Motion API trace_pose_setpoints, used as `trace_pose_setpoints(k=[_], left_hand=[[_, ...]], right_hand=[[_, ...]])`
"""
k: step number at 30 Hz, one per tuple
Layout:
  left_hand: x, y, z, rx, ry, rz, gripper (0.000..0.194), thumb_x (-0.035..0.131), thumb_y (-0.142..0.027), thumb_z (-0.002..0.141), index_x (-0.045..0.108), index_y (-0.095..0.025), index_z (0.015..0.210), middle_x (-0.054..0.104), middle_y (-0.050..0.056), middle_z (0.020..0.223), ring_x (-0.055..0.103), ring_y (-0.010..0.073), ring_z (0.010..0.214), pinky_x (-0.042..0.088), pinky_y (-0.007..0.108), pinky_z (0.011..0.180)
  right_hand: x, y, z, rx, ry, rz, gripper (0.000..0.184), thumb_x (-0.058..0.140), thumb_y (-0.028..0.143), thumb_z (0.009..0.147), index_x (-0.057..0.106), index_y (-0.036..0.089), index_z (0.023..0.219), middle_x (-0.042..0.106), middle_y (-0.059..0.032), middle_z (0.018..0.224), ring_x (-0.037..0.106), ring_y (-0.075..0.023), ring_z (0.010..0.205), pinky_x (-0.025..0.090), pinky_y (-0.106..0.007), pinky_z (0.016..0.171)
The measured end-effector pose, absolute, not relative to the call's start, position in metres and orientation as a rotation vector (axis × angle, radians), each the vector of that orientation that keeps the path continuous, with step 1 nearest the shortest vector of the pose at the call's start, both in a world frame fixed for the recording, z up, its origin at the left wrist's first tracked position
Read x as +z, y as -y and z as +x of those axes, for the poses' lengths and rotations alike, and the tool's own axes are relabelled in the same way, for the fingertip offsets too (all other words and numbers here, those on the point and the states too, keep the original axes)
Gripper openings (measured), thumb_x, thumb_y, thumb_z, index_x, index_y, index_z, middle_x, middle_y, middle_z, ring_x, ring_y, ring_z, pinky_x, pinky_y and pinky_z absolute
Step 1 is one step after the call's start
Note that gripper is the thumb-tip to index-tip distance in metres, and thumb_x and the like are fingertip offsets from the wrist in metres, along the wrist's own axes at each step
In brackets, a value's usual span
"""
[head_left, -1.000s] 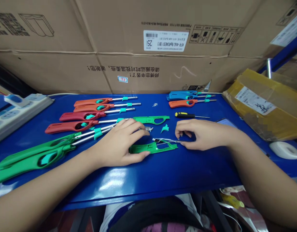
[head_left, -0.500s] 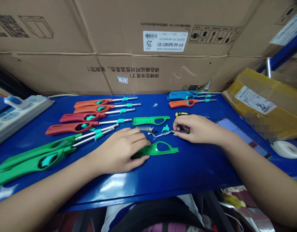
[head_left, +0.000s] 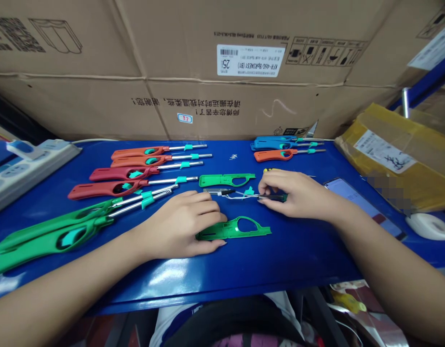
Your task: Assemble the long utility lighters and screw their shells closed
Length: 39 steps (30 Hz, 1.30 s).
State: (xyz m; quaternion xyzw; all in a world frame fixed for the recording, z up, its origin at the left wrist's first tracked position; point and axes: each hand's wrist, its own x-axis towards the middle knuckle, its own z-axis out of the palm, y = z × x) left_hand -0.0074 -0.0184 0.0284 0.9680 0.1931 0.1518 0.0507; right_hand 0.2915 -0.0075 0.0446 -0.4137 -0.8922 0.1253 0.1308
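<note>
My left hand [head_left: 188,224] is closed on the left end of a green lighter casing half [head_left: 229,230], which lies inner side up on the blue table. My right hand [head_left: 296,195] pinches a slim dark tool [head_left: 275,197] with a thin tip pointing left; its exact kind is unclear. White wires [head_left: 238,196] run from a small black part [head_left: 228,192] toward that tip. A small teal trigger [head_left: 249,191] lies close by. Left of the black part is a clear fuel tank [head_left: 210,191], partly behind my left hand. Farther back rests the other green casing half [head_left: 222,180].
Several assembled lighters [head_left: 135,188] in orange, red and green lie at left; blue and orange ones [head_left: 273,155] at back right. A yellow-black screwdriver [head_left: 268,170] is mostly behind my right hand. A phone [head_left: 356,200], yellow-taped package [head_left: 384,144] and power strip [head_left: 16,173] flank them.
The casing half under my left hand has shifted slightly right and nearer me. The black part and wires now lie straighter, closer to the fuel tank. Both hands keep their grips.
</note>
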Motion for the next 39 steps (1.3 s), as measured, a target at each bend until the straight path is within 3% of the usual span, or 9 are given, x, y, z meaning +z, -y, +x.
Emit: trace_pose_setpoints(k=[5, 12, 19, 28, 39], left_hand=[[0.028, 0.017, -0.008, 0.549, -0.659, 2.916, 0.025, 0.060, -0.040, 0.097, 0.069, -0.020, 0.108, 0.069, 0.004, 0.097, 0.061, 0.0209, 0.088, 0.048, 0.035, 0.078], [0.026, 0.015, -0.006, 0.539, -0.783, 2.839, 0.025, 0.053, -0.035, 0.100, 0.067, -0.019, 0.115, 0.067, 0.007, 0.111, 0.061, 0.0221, 0.098, 0.050, 0.036, 0.084], [0.016, 0.009, -0.003, 0.604, -0.910, 2.701, 0.021, 0.054, -0.025, 0.099, 0.068, -0.019, 0.114, 0.071, 0.006, 0.109, 0.063, 0.0224, 0.101, 0.052, 0.038, 0.090], [0.014, 0.008, -0.002, 0.643, -0.971, 2.535, 0.023, 0.059, -0.034, 0.098, 0.074, -0.020, 0.109, 0.071, 0.006, 0.105, 0.064, 0.0212, 0.099, 0.052, 0.036, 0.090], [0.016, 0.009, -0.001, 0.660, -1.066, 2.402, 0.022, 0.063, -0.035, 0.095, 0.076, -0.021, 0.105, 0.076, 0.003, 0.094, 0.066, 0.0174, 0.083, 0.051, 0.028, 0.075]], right_hand=[[0.042, 0.007, 0.291, 0.506, 2.681, -1.171, 0.003, 0.061, 0.024, 0.091, 0.061, 0.021, 0.092, 0.066, -0.0034, 0.092, 0.058, -0.0169, 0.080, 0.043, -0.029, 0.069], [0.030, 0.008, 0.285, 0.368, 2.595, -0.973, 0.014, 0.064, 0.034, 0.094, 0.066, 0.021, 0.100, 0.066, -0.0065, 0.104, 0.058, -0.0224, 0.100, 0.043, -0.039, 0.094], [0.022, 0.011, 0.272, 0.375, 2.641, -0.958, 0.005, 0.061, 0.026, 0.096, 0.062, 0.021, 0.094, 0.064, -0.0043, 0.100, 0.057, -0.0210, 0.097, 0.038, -0.040, 0.095], [0.024, 0.014, 0.267, 0.372, 2.604, -1.054, 0.009, 0.051, 0.028, 0.102, 0.053, 0.021, 0.097, 0.063, -0.0032, 0.097, 0.055, -0.0193, 0.092, 0.037, -0.036, 0.087], [0.024, 0.013, 0.268, 0.246, 2.572, -0.941, 0.013, 0.049, 0.024, 0.103, 0.057, 0.020, 0.094, 0.068, -0.0033, 0.093, 0.062, -0.0185, 0.088, 0.038, -0.036, 0.084]])
